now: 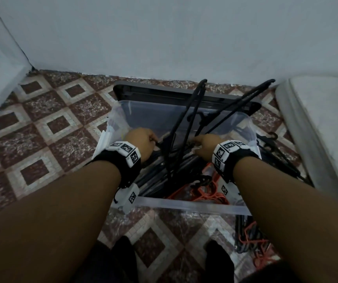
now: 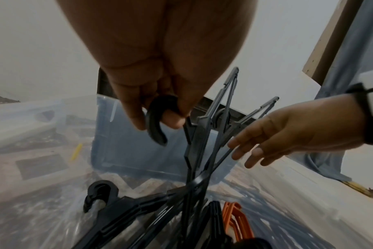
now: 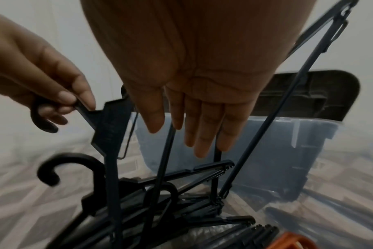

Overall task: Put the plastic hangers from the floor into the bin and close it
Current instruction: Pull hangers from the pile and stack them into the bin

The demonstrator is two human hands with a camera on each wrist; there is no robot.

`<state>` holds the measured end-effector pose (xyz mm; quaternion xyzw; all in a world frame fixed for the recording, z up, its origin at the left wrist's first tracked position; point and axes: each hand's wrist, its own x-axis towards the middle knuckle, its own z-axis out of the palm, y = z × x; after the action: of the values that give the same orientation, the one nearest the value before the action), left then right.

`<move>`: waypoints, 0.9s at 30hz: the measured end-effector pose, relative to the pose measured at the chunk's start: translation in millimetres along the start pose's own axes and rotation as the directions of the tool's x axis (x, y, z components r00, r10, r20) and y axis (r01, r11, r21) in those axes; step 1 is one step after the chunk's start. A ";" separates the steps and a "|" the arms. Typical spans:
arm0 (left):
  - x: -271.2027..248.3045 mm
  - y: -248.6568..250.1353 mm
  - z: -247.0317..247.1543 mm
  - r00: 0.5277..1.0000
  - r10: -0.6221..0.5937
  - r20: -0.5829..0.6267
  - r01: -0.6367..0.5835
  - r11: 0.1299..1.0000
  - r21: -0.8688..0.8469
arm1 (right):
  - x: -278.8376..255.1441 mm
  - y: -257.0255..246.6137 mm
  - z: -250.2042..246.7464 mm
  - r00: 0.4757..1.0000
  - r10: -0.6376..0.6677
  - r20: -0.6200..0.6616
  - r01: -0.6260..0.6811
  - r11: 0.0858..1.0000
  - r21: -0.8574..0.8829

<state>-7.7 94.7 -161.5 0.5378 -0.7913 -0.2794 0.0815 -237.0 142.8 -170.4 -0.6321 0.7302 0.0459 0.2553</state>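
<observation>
A clear plastic bin [image 1: 190,207] stands open on the tiled floor, with black hangers [image 1: 164,176] and orange hangers [image 1: 208,190] lying in it. Both hands reach inside. My left hand [image 1: 143,141] pinches the hook [image 2: 155,121] of a black hanger [image 3: 109,128] that stands upright among other tangled ones [image 1: 192,105] sticking up above the rim. My right hand [image 1: 203,145] is open, its straight fingers [image 3: 202,134] against the thin hanger bars [image 2: 221,151]. The dark grey lid [image 1: 153,92] leans behind the bin against the wall.
More black and orange hangers [image 1: 249,240] lie on the floor at the bin's front right corner, and black ones [image 1: 276,156] lie along its right side. A white mattress [image 1: 317,119] borders the right. A pale wall [image 1: 164,37] runs close behind.
</observation>
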 end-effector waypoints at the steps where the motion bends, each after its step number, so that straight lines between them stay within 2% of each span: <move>1: -1.3 4.1 -3.7 0.999 0.017 -0.041 -0.018 1.000 -0.022 | -7.8 -0.4 -4.2 1.000 0.014 -0.019 -0.014 1.000 0.019; 4: -4.0 19.1 -17.6 0.985 0.076 -0.157 -0.094 0.990 -0.108 | -31.7 0.7 -20.7 0.981 0.102 -0.166 -0.075 0.984 0.162; 8: -14.9 47.8 -43.8 0.925 0.159 -0.346 -0.261 0.926 -0.273 | -64.7 -3.3 -46.5 0.887 0.210 -0.411 -0.018 0.906 0.423; 9: -19.7 56.7 -50.2 0.903 0.186 -0.388 -0.318 0.896 -0.310 | -72.6 -5.8 -54.5 0.843 0.245 -0.479 0.023 0.873 0.487; 11: -31.2 74.6 -61.6 0.868 0.243 -0.433 -0.415 0.835 -0.362 | -90.6 -11.9 -70.1 0.714 0.302 -0.632 0.146 0.819 0.556; 13: -42.5 89.1 -69.1 0.845 0.311 -0.434 -0.482 0.794 -0.370 | -109.2 -20.7 -80.4 0.601 0.246 -0.760 0.286 0.822 0.492; 14: -47.3 95.2 -70.5 0.837 0.354 -0.417 -0.510 0.782 -0.360 | -117.7 -25.7 -82.9 0.581 0.169 -0.796 0.342 0.836 0.428; 15: -51.4 101.0 -69.7 0.828 0.399 -0.393 -0.535 0.772 -0.343 | -125.4 -30.6 -83.9 0.585 0.079 -0.807 0.381 0.852 0.359; 17: -54.8 110.7 -64.8 0.800 0.484 -0.355 -0.587 0.755 -0.292 | -135.3 -37.7 -84.9 0.628 -0.068 -0.775 0.409 0.876 0.255; 19: -53.7 117.2 -58.4 0.777 0.534 -0.333 -0.620 0.741 -0.259 | -137.8 -39.1 -86.7 0.661 -0.149 -0.735 0.401 0.899 0.178; 21: -49.5 119.0 -50.9 0.784 0.533 -0.318 -0.616 0.733 -0.289 | -137.0 -33.2 -89.2 0.665 -0.170 -0.727 0.380 0.915 0.134; 22: -46.2 116.1 -45.9 0.808 0.499 -0.313 -0.587 0.730 -0.351 | -135.8 -27.6 -90.6 0.674 -0.139 -0.725 0.354 0.923 0.151; 24: -36.6 105.1 -35.1 0.889 0.348 -0.299 -0.456 0.738 -0.498 | -133.6 -10.6 -95.9 0.693 -0.020 -0.720 0.261 0.939 0.225; 25: -29.4 95.4 -30.4 0.923 0.256 -0.288 -0.373 0.781 -0.501 | -133.1 0.1 -99.1 0.693 0.044 -0.720 0.208 0.943 0.258; 26: -21.6 84.0 -26.5 0.946 0.191 -0.263 -0.288 0.867 -0.406 | -133.5 11.3 -102.7 0.686 0.100 -0.721 0.162 0.945 0.285; 27: -14.6 71.7 -22.0 0.969 0.149 -0.198 -0.193 0.954 -0.228 | -135.1 21.6 -106.2 0.675 0.146 -0.723 0.132 0.941 0.313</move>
<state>-50.1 119.0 -102.7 0.4756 -0.7838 -0.3176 0.2419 -281.4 227.2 -25.8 -0.5396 0.7697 -0.3383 0.0440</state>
